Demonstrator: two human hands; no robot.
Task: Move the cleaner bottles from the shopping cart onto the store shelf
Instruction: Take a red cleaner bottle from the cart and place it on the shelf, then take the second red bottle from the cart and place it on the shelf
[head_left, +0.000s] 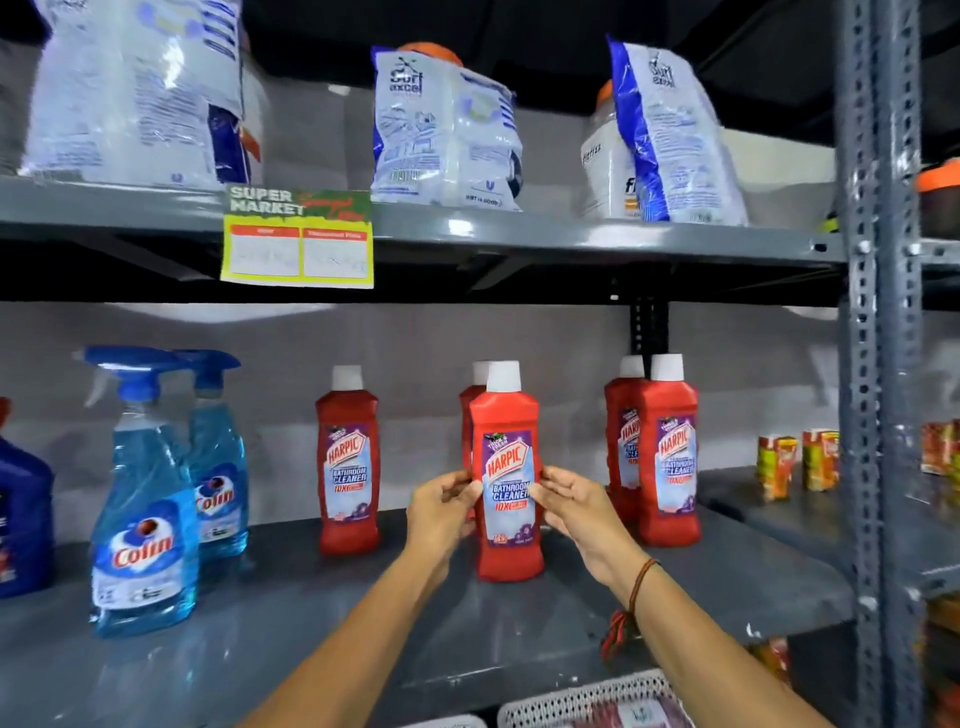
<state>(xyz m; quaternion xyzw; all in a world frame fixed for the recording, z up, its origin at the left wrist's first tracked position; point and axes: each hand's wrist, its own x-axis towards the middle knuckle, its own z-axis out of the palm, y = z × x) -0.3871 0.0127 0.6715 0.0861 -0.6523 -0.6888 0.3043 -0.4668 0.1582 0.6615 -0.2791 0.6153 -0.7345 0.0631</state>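
- The grey metal store shelf (291, 613) fills the view, with an upper grey metal board (519, 234) above it at 12 o'clock
- White-and-blue plastic detergent bags (441, 130) stand on the upper board; a yellow-and-green paper price tag (298, 239) hangs from its front edge
- Two blue spray bottles of glass cleaner (148, 499) stand at 9 o'clock on the lower shelf
- Red plastic bathroom-cleaner bottle with a white cap (506, 467) stands upright on the shelf at the centre, label facing out; four matching red bottles (667, 457) stand at 10 and 2 o'clock and just behind it
- The left hand (441, 512) and right hand (582, 512) are half curled, fingertips pressing the centre bottle's two sides
- A red-and-brown thread wristband (631, 603) circles the right wrist
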